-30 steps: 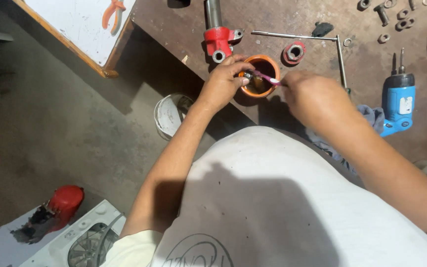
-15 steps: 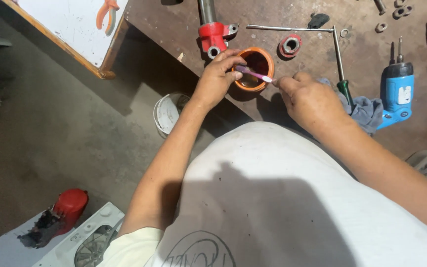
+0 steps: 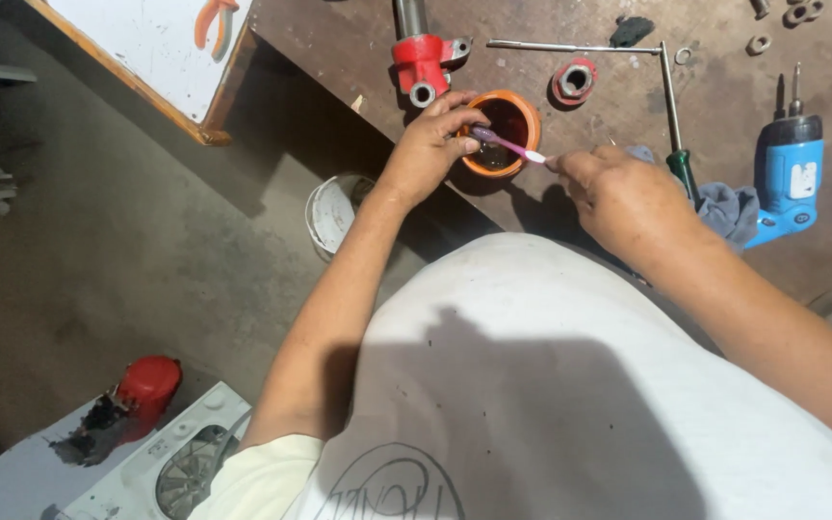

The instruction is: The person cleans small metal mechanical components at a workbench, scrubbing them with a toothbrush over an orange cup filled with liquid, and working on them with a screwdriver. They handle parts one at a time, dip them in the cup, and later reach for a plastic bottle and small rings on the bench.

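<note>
An orange bowl (image 3: 524, 116) of dark liquid stands near the front edge of a brown metal workbench (image 3: 339, 48). My left hand (image 3: 430, 149) grips the bowl's left rim, and something small may be pinched in its fingertips over the liquid, too small to tell. My right hand (image 3: 618, 197) holds a pink and white toothbrush (image 3: 512, 146) by its handle. The brush head reaches into the bowl, close to my left fingertips.
A red cylinder part (image 3: 421, 58), a red ring (image 3: 575, 79), a long metal rod (image 3: 570, 46), a green-handled screwdriver (image 3: 674, 116), a blue power drill (image 3: 787, 169) and a grey rag (image 3: 729, 207) lie on the bench. A white bucket (image 3: 334, 212) stands below on the floor. Orange pliers (image 3: 214, 19) rest on a white board.
My right hand has drawn back to the right along the toothbrush handle. The brush head has gone deeper into the bowl, toward my left fingertips. The view has shifted slightly.
</note>
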